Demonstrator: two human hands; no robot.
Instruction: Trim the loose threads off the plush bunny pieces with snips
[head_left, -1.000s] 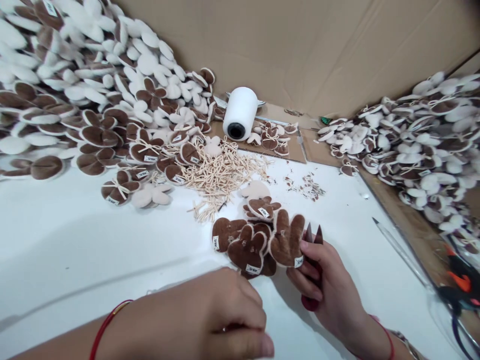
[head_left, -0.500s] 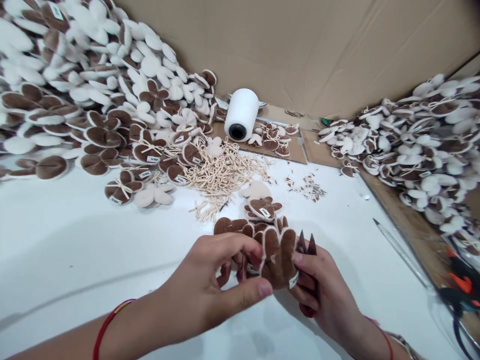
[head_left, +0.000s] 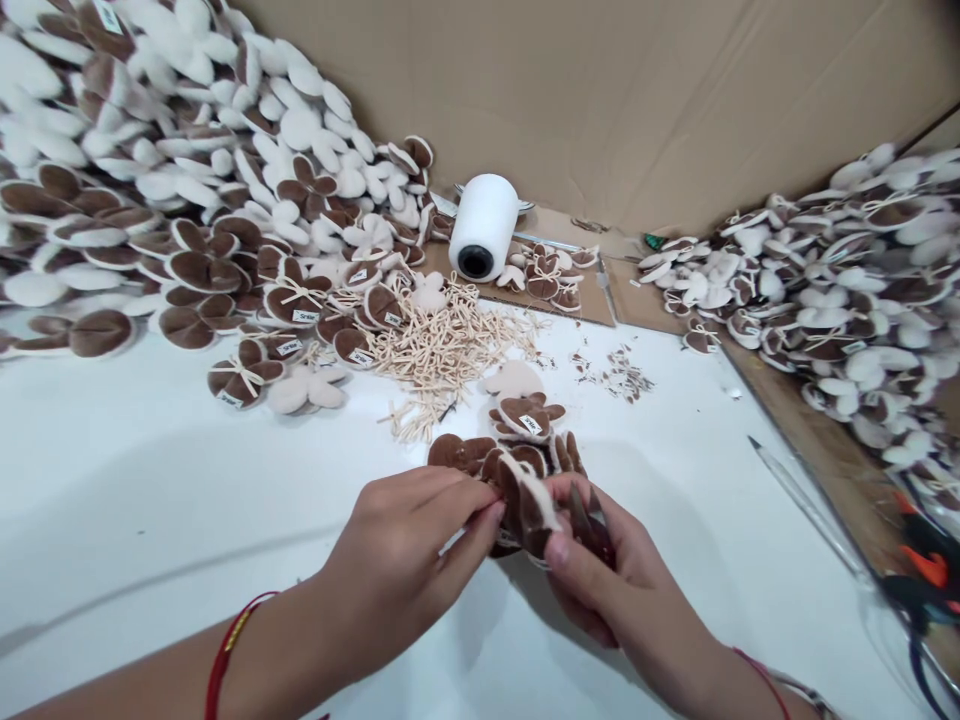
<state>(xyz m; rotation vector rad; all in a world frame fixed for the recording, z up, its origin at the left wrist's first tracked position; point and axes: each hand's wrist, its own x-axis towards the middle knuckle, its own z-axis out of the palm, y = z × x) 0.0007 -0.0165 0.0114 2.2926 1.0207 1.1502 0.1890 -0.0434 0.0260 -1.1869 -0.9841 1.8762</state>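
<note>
Through the head camera, I watch from afar as a brown plush rabbit (head_left: 525,505) hangs tilted between two bare hands just above a white table (head_left: 225,480). The right hand (head_left: 622,560) grips it between thumb and fingers, with dark snips (head_left: 583,520) tucked in the same palm; the left hand (head_left: 420,540) pinches closed at the opposite edge, on cloth or thread I cannot tell. I see no bow on the held rabbit, though fingers cover part of it. Beneath and beyond it, a small cluster (head_left: 456,452) shows brown faces, some tagged, with no bows visible. Pale cords (head_left: 427,350) lie loose farther back, near small scraps (head_left: 626,375) and a white spool (head_left: 486,215). Bows show on many pieces in the right heap (head_left: 847,290), which I judge finished; the large left heap (head_left: 202,130) looks mostly bowless, so by my reading plenty remains.
</note>
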